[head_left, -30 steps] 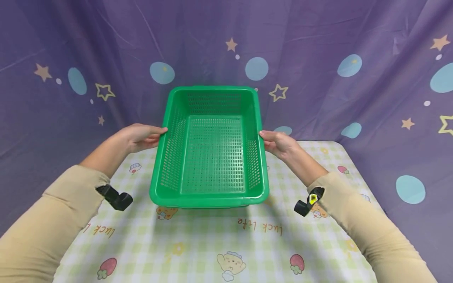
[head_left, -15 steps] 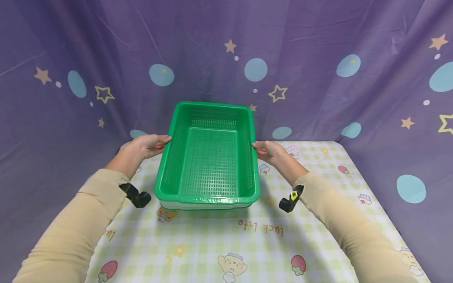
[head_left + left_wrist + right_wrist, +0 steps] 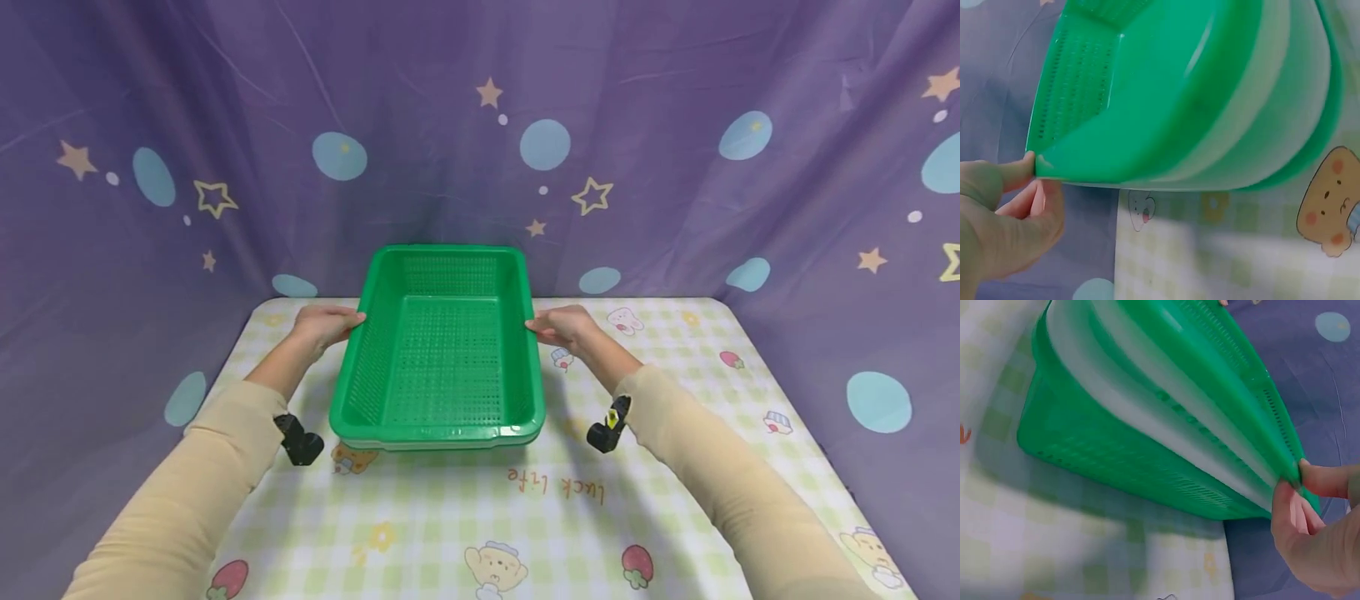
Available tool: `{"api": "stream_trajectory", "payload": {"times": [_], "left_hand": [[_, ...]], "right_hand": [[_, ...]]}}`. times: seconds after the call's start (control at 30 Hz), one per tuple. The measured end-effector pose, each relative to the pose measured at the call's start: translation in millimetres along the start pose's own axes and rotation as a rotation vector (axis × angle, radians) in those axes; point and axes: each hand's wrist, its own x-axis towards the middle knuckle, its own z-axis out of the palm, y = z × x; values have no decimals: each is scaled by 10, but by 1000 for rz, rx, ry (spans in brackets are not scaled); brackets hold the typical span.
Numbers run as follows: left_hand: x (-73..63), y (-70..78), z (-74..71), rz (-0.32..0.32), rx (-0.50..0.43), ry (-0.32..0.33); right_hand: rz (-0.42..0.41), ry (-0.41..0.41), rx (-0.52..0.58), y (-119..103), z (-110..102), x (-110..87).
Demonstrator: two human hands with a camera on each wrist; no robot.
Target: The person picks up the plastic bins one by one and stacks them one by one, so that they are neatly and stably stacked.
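A green rectangular plastic basket (image 3: 447,358) with perforated walls is on top of a nested stack over the middle of the table. Beneath its rim show white rims (image 3: 1129,403) and a lower green basket (image 3: 1079,447). My left hand (image 3: 322,325) pinches the stack's left rim, thumb on top and fingers underneath, as the left wrist view also shows. On the opposite side my right hand (image 3: 564,325) grips the right rim in the same way. Nothing lies inside the top basket. Whether the stack's base touches the table cannot be told.
A checked cloth (image 3: 450,533) with printed cartoon figures and strawberries covers the table. Behind it and at both sides hangs a purple curtain (image 3: 427,100) with stars and dots, close to the stack's far end. Black wrist mounts (image 3: 300,440) stick out from both sleeves.
Both hands have lowered the stack of baskets toward the table. Its far rim now sits lower in the head view, and the hands have come down with it. Both grips stay the same.
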Motion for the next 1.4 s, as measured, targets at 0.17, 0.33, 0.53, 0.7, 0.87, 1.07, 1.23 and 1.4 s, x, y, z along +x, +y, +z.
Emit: {"api": "stream_trajectory", "payload": {"times": [0.17, 0.33, 0.53, 0.7, 0.87, 1.07, 1.23, 1.4], "left_hand": [[-142, 6, 0, 114, 159, 89], [-214, -9, -9, 238, 374, 176], [-210, -70, -42, 179, 404, 127], [-148, -127, -58, -31, 141, -23], [-72, -180, -17, -107, -53, -101], [-105, -174, 112, -120, -109, -132], [-154, -123, 272, -110, -116, -131], [-212, -81, 455, -116, -147, -128]], "right_hand": [[-107, 79, -169, -22, 37, -121], [-231, 183, -384, -3, 70, -162], [-127, 36, -306, 42, 72, -110], [89, -269, -22, 97, -9, -6], [133, -398, 113, 142, -105, 35], [136, -408, 104, 161, -237, -4], [163, -381, 135, 185, -425, -71], [162, -374, 145, 229, -645, -163]]}}
